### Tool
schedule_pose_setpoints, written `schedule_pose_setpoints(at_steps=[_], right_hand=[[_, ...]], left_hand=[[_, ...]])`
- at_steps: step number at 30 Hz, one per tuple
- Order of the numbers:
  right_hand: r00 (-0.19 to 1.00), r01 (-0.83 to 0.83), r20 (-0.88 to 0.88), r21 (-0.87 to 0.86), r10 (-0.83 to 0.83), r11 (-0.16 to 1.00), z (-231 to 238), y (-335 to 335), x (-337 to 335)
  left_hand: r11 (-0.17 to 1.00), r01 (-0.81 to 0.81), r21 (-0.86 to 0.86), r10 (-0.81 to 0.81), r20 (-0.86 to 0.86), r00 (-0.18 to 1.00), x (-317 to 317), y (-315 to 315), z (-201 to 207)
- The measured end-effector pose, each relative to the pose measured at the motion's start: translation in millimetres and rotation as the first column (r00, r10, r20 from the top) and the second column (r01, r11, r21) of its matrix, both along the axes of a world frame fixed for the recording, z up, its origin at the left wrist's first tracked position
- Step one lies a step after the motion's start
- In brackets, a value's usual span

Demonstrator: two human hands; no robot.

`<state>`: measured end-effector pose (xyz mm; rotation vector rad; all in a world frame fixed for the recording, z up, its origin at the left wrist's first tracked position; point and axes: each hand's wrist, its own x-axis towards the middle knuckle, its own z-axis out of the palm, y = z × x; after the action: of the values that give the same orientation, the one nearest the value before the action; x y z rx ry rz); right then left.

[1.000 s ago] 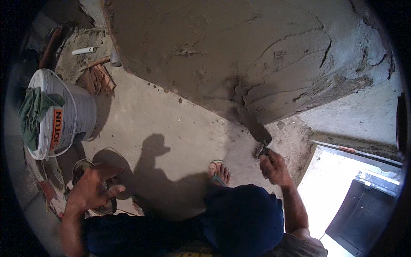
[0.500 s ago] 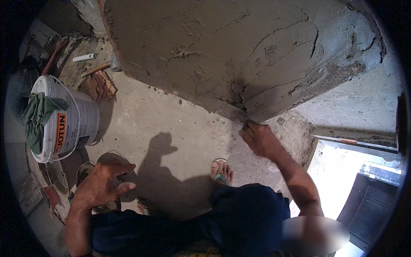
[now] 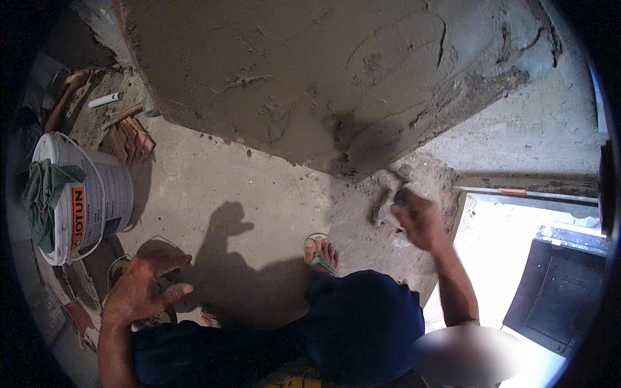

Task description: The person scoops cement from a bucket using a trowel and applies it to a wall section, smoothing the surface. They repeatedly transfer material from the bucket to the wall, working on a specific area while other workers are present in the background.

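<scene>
My left hand (image 3: 145, 284) hangs at the lower left with thumb and fingers apart, holding nothing. Below and behind it is a round bucket (image 3: 119, 268) with a thin wire handle, mostly hidden by the hand. My right hand (image 3: 417, 220) is closed, its fingers curled, just off the lower corner of a freshly plastered wall (image 3: 278, 77). Beside its fingers shows a blurred greyish shape (image 3: 383, 210); whether this is a tool in the grip or rubble behind is unclear. The wet plaster is grey-brown, with ridges and curved marks.
A white paint bucket (image 3: 116, 187) with a green cloth (image 3: 52, 200) on its lid stands at left. Beyond lie broken red bricks (image 3: 132, 139) and a white pipe (image 3: 105, 99). Another person's arm (image 3: 61, 107) is at far left. A dark panel (image 3: 556, 291) lies in the bright doorway.
My right hand has moved away from the wall's lower corner, to the right and towards me. My left hand keeps its pose. The whole view has shifted slightly.
</scene>
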<state>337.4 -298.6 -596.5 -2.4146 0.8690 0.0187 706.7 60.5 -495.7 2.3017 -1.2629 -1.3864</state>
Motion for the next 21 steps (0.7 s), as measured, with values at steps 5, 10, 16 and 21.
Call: schedule_pose_setpoints(at_steps=[5,10,16,21], right_hand=[[0.975,-0.053,-0.217,0.006,0.053,0.999,-103.9,35.9,3.4],[0.991,-0.083,-0.117,-0.139,0.067,0.987,-81.0,16.1,9.1],[0.989,0.117,0.106,-0.159,-0.101,0.980,48.4,-1.0,27.0],[0.994,0.105,0.036,-0.130,-0.101,0.986,45.5,4.0,22.4]], left_hand=[[1.000,-0.020,-0.024,0.019,-0.043,0.999,-2.6,-11.2,0.5],[0.997,0.004,-0.076,-0.005,-0.008,1.000,-4.8,-6.8,-3.2],[0.998,-0.038,-0.047,0.037,-0.026,0.999,-8.6,-5.9,-2.4],[0.988,0.055,-0.145,-0.050,0.036,0.998,-8.0,-13.3,0.1]])
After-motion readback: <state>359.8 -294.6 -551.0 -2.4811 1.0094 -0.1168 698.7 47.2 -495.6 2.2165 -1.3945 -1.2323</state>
